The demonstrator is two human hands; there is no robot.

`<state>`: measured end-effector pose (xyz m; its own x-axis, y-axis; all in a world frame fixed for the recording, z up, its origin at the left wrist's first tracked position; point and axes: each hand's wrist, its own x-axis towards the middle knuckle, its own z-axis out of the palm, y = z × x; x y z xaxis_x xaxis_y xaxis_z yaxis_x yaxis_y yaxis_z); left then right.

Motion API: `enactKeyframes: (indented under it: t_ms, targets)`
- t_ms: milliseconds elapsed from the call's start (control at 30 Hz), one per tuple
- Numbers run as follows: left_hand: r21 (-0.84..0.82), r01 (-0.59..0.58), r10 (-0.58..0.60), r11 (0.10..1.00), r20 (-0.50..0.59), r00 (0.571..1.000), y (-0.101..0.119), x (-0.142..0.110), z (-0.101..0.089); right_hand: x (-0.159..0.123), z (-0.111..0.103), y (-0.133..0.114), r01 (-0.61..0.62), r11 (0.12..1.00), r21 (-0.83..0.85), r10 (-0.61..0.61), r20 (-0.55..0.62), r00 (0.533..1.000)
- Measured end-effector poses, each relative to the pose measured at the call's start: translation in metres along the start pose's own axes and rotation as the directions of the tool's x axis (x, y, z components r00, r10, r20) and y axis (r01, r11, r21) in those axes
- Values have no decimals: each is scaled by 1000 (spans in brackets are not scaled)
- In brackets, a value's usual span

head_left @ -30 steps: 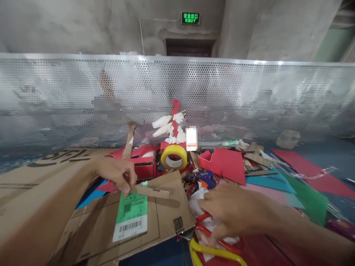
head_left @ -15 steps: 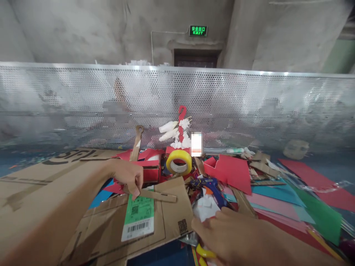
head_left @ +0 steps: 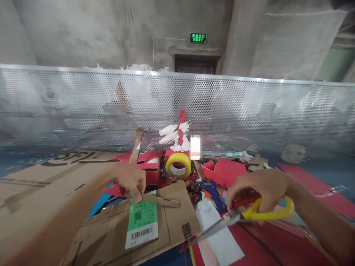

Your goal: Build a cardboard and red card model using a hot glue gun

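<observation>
My left hand (head_left: 129, 183) pinches one end of a narrow cardboard strip (head_left: 163, 201), which points right over a flat piece of cardboard (head_left: 173, 218). That piece carries a green and white label (head_left: 142, 221) and a printed square code. To the right, my right hand (head_left: 260, 190) grips the yellow handles of a pair of scissors (head_left: 222, 225). The blades point down and left, their tips near the cardboard's right corner. Beyond the blades lies a blue glue gun (head_left: 212, 194), beside white paper (head_left: 219, 240).
A roll of yellow tape (head_left: 179, 165) stands among red card pieces. Behind it rises a red stand with white tufts (head_left: 181, 136). A large cardboard sheet (head_left: 41, 192) covers the left side. Red sheets (head_left: 307, 177) lie at right. A perforated metal panel (head_left: 233, 107) closes off the back.
My right hand has lifted the yellow-handled scissors from the table's front and moved up and right with them. My left hand keeps the cardboard strip in nearly the same place.
</observation>
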<state>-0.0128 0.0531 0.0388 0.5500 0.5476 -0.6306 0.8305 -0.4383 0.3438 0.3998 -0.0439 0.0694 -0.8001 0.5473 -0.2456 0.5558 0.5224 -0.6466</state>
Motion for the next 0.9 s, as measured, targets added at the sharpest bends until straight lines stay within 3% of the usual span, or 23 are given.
enactKeyframes:
  t_ms: [100,200,267,467,567,733,800,900]
  targets:
    - [36,-59,61,998,-46,997,3,2,2,8,2,14,52,977,206,-18,-167,986]
    - [50,-109,115,993,-136,984,13,-2,2,29,16,24,148,899,412,-36,-269,963]
    - [33,-165,168,986,-191,967,24,-7,1,48,28,27,252,857,449,-42,-427,903]
    - [39,-281,275,959,-373,886,58,-9,3,93,61,25,270,779,566,61,-497,865]
    - [-29,-368,310,930,-480,821,67,1,6,102,73,18,288,752,593,120,-552,825]
    - [-130,-468,260,874,-688,678,63,24,8,106,79,11,285,685,671,265,-593,760]
    - [-149,-494,258,857,-706,659,59,31,8,108,78,14,284,683,673,299,-612,732]
    - [-196,-519,251,832,-702,667,55,34,8,111,76,21,325,679,658,305,-656,690]
